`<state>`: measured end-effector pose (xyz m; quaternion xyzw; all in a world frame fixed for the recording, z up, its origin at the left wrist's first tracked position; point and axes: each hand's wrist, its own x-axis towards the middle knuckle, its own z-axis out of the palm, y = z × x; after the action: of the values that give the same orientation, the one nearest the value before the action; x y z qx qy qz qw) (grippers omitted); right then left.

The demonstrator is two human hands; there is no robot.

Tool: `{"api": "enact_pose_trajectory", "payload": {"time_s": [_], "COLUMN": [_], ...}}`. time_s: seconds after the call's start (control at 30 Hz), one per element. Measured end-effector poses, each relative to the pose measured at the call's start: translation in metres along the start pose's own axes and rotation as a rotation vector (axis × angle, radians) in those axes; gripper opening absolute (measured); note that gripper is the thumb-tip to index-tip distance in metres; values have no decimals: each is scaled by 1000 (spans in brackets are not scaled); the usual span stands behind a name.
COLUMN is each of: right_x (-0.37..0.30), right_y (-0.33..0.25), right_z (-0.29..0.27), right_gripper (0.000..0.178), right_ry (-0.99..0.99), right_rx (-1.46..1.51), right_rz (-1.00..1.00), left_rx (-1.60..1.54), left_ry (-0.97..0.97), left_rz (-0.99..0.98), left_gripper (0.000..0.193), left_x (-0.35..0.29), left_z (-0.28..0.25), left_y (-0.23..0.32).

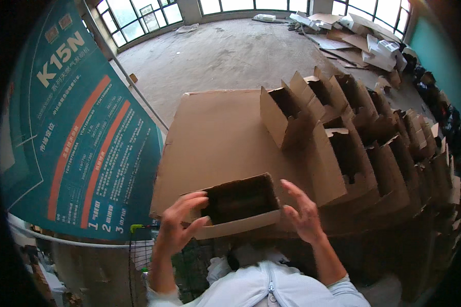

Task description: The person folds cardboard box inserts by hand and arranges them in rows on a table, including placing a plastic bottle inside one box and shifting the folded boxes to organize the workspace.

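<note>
Beside a teal banner point(87, 153), extends a half-open, unclenched left hand point(178, 220), with fingertips over the left end of an open cardboard box point(241, 224), unclear whether touching; flanks the box, at the near edge of a cardboard-topped bench point(215, 135), with an empty, spread right hand point(306, 217) just off the right end; farther right, rows of open boxes point(328, 169).

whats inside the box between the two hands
Shadowed inner walls show in the box; the bottom is too dark to tell whether anything lies there. The left hand covers part of its left end.
</note>
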<state>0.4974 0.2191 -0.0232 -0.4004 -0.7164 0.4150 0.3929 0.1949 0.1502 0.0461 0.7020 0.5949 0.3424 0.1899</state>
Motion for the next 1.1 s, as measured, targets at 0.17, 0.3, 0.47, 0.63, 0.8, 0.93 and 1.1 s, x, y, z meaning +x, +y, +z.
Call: {"api": "enact_pose_trajectory", "payload": {"time_s": [0.17,0.3,0.47,0.63,0.8,0.93,1.1], "right_x": [-14,-12,14,13,-5,-1,44], "right_y": [13,16,23,3,38,25,-17], "right_z": [27,44,9,34,48,41,41], "right_gripper": [70,61,68,81,46,50,48], "right_ry": [221,24,-275,-258,-307,-48,89], "right_rx": [-73,-18,-83,108,-108,164,-702], "right_rz": [-182,-155,-240,-140,-285,323,-342], "left_rx": [40,-191,-481,-445,-63,-44,492], "left_ry": [601,347,-59,-274,-78,189,363], "left_rz": [-165,-377,-532,-134,-16,-539,-233], "left_gripper": [50,38,17,27,23,31,48], "left_x": [-89,-84,-71,-81,-83,-63,-23], "left_z": [48,65,27,26,24,27,37], "left_y": [-31,-47,-75,-54,-50,-52,-35]}}
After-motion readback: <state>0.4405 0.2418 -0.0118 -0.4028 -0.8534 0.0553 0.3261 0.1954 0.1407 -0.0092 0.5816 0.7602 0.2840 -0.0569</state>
